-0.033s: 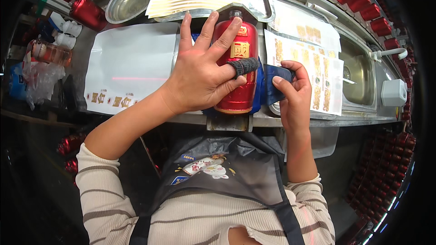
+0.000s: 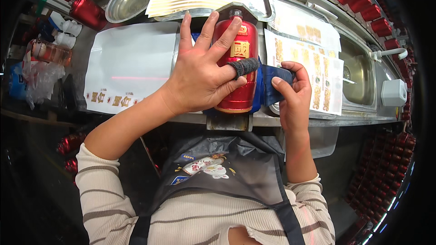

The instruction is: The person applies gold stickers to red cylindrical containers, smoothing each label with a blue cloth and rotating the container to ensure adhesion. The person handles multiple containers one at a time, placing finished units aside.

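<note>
- Resting over the red bottle (image 2: 238, 93), fingers splayed: that's the left hand (image 2: 197, 79)!
- The bottle lies neck-away by the counter's (image 2: 193, 117) front edge, blue cloth (image 2: 257, 100) beside it.
- And the right hand (image 2: 296, 91) pinches a dark blue flat piece (image 2: 272, 91), just right of the bottle.
- White sheets (image 2: 131, 54) lie either side.

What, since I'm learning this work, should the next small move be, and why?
Probably bring the flat blue piece in the right hand onto the red bottle: the piece is pinched just beside it, and the left hand lies spread across the bottle.
</note>
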Demonstrator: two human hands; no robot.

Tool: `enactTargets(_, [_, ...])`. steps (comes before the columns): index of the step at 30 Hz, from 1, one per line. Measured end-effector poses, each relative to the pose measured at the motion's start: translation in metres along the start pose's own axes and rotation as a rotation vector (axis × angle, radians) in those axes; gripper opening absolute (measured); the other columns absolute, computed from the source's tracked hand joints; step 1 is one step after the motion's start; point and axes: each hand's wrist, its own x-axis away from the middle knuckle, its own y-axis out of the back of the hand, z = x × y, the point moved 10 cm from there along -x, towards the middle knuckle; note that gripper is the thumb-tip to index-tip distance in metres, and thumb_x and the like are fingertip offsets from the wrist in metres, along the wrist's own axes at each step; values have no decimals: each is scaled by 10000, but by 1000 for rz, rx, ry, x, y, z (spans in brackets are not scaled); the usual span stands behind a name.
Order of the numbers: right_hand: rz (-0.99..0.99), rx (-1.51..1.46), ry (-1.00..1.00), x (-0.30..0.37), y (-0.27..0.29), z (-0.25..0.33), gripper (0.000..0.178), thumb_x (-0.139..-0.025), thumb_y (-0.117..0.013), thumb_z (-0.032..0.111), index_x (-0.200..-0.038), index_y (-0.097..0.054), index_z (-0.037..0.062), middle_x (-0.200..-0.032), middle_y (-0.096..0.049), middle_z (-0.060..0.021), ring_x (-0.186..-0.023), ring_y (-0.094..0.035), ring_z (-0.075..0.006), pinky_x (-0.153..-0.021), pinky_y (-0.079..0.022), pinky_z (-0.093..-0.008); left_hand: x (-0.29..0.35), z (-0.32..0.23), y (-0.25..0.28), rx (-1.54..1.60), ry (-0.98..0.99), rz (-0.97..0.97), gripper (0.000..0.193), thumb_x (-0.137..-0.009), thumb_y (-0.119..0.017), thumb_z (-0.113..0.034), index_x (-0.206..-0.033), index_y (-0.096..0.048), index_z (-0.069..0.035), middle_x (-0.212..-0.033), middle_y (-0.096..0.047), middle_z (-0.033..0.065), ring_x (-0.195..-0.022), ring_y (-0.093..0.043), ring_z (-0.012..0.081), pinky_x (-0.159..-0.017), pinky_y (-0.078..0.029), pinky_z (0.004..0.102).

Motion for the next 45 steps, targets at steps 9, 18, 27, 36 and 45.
enactTargets(9, [-35, 29, 78, 18, 7, -1, 315, -834, -674, -45, -1111, -540, 25, -1015, -573, -31, -898, -564, -72, -764, -494, -213, 17, -20, -7, 26, 22, 118, 222, -795, -735, -369, -791, -745, -147, -1545, -392, 174, -1433, -266, 500, -1090, -47, 738])
enactTargets(18, [-26, 69, 161, -19, -4, -3, 286, -857, -685, -44, -1106, -559, 13, -969, -617, -43, -840, -584, -65, -733, -484, -190, 30, 29, -5, 72, 214, -37, 352, -959, -566, -456, -997, -787, -184, -1579, -313, 217, -1437, -264, 485, -1110, -9, 700])
enactTargets(27, [-8, 308, 545, -5, -28, 62, 382, -827, -733, -42, -1151, -537, 10, -1021, -589, -52, -939, -589, -121, -831, -496, -248, 5, 42, -8, 65, 145, -84, 434, -959, -583, -423, -779, -710, -49, -1576, -346, 163, -1406, -306, 493, -1111, -48, 706])
enactTargets(36, [388, 1001, 1232, 51, -107, 90, 323, -618, -766, -56, -895, -738, 107, -775, -648, -54, -738, -608, -277, -721, -514, -387, 74, 14, 8, 345, 344, -118, 332, -926, -637, -353, -1028, -752, -58, -1553, -333, 267, -1425, -317, 467, -1125, -12, 666])
enactTargets(45, [426, 897, 1066, 53, -94, 90, 325, -631, -750, -80, -925, -720, 56, -821, -660, -72, -763, -611, -274, -667, -504, -346, 45, 57, -52, 1143, 814, -480, 491, -853, -776, -341, -1075, -579, 50, -1014, -703, 163, -933, -687, 202, -790, -538, 310])
